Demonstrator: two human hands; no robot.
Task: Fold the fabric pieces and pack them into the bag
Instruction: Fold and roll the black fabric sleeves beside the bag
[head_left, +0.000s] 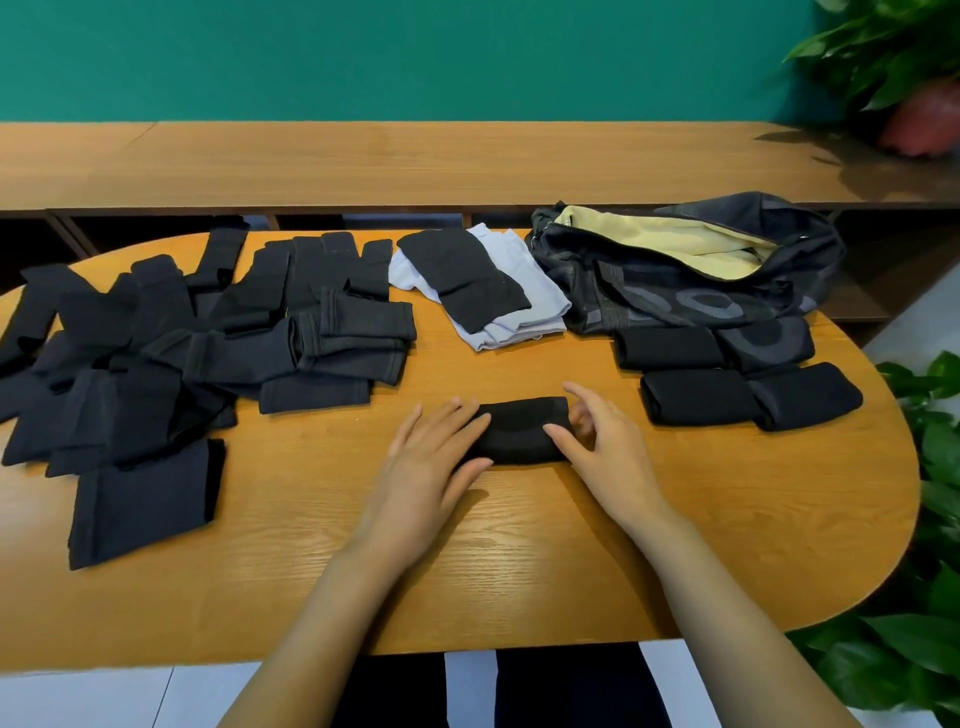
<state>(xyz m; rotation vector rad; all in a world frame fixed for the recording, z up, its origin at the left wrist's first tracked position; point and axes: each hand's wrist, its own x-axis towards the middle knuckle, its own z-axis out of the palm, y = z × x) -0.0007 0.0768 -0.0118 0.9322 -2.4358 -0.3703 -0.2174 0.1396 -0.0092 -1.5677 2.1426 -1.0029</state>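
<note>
Folding step: folded black fabric piece (519, 428) on oval wooden table (519, 551), pressed under flat left hand (426, 460), right end pinched by right hand (605, 447). Next, likely: carry to open dark yellow-lined bag (701, 296).

On the table (519, 561), unfolded fabric pieces (182, 338) lie left, the bag (691, 270) far right, folded pieces (737, 379) before it.

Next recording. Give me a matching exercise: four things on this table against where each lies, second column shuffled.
1 bag
2 unfolded black pile
3 light grey pieces
4 folded black piece

A touched by left hand and right hand
B left part of the table
C far right, open
D middle back, under a black piece

Pairs: 1-C, 2-B, 3-D, 4-A
</note>
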